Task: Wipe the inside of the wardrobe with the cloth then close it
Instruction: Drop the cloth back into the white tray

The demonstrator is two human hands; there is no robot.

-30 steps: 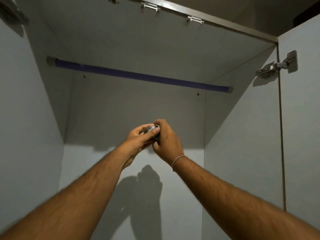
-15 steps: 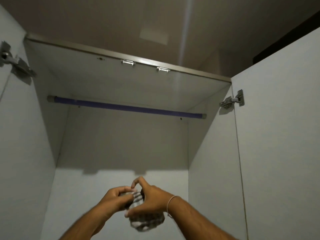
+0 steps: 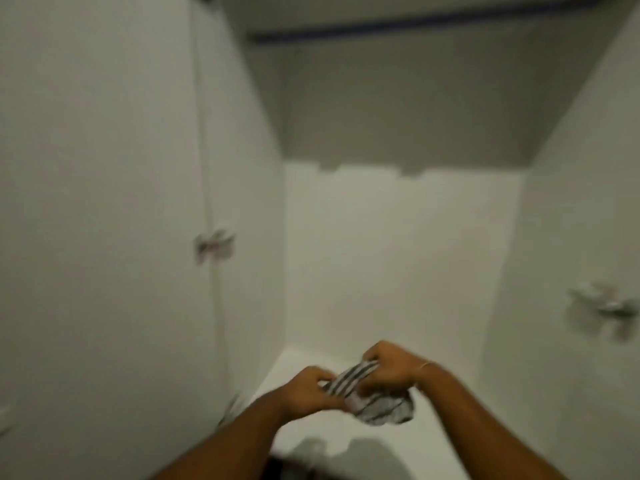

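Observation:
The frame is motion-blurred. A grey and white striped cloth [image 3: 375, 398] is bunched between both hands, low in the middle of the view. My left hand [image 3: 306, 388] pinches its left end and my right hand [image 3: 389, 368] grips its upper right part, with a loose fold hanging below. Both hands hover above the white floor panel [image 3: 346, 431] of the open wardrobe, and do not touch the back wall [image 3: 398, 258].
The left door [image 3: 97, 220] stands open with a metal hinge [image 3: 213, 244] on its edge. Another hinge [image 3: 606, 306] sits on the right side wall. A blue hanging rail [image 3: 398, 27] crosses the top. Shadow covers the upper back wall.
The view has swung down from the wardrobe's top to its lower part and floor. The hands have spread the cloth out a little; earlier it was a small wad between them.

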